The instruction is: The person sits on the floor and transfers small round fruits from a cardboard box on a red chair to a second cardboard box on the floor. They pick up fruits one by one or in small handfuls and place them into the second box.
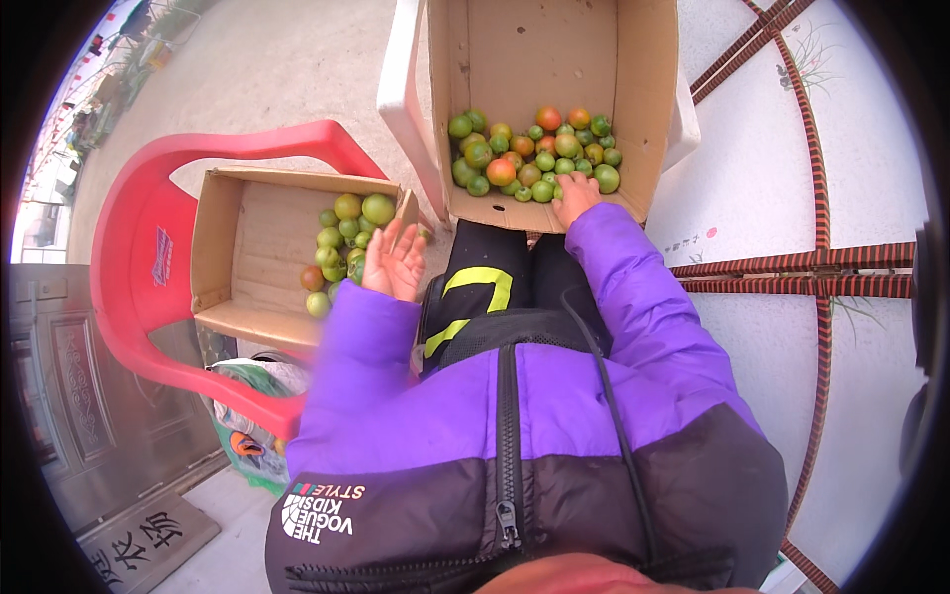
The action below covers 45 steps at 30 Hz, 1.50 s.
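Note:
My left hand (395, 261) is raised at the right edge of the smaller cardboard box (256, 223), palm showing and fingers apart, with nothing in it. Green and partly reddened tomatoes (347, 229) lie in that box's right half. My right hand (576, 196) reaches over the near wall of the larger cardboard box (545, 52). Its fingertips are among the green, orange and red tomatoes (528, 152) gathered at the near end. Whether the fingers grip a tomato is hidden by the back of the hand.
The smaller box rests on a red plastic armchair (148, 245), the larger one on a white plastic chair (401, 96). Below the red chair is a bag of items (256, 434). A metal door (82, 386) stands left. Striped bands cross a white panelled surface (764, 178) at right.

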Available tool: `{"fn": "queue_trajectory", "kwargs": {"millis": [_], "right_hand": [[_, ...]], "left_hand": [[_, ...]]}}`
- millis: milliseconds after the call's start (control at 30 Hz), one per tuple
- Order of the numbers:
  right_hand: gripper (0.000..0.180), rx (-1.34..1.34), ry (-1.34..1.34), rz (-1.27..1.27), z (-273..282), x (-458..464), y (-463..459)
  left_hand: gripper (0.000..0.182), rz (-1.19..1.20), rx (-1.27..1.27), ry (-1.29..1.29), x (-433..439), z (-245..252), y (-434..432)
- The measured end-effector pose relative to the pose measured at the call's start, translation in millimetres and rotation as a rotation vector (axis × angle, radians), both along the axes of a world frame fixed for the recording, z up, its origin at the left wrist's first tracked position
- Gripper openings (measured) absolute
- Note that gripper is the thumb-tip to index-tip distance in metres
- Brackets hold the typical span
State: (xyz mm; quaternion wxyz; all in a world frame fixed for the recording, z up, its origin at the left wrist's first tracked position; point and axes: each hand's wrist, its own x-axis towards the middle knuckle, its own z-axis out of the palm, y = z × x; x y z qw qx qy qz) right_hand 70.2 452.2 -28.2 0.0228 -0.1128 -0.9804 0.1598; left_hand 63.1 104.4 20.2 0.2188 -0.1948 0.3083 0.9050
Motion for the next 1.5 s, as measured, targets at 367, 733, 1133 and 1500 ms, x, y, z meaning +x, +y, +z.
{"fn": "queue_trajectory", "kwargs": {"millis": [367, 733, 1133, 1500], "right_hand": [[0.049, -1.13, -0.038, 0.404, 66, 19, -85], [0.045, 0.054, 0.054, -0.056, 25, -98, 12], [0.05, -0.027, 0.13, -0.065, -14, -123, 51], [0.04, -1.022, 0.165, -0.277, -9, -77, 42]], "left_hand": [[0.056, -0.413, -0.057, 0.098, 27, 8, 32], [0.048, 0.341, 0.152, 0.001, -16, 14, -21], [0.047, -0.092, 0.041, -0.006, 0, -22, -7], [0.05, -0.129, -0.057, -0.03, 4, -11, 5]]}}
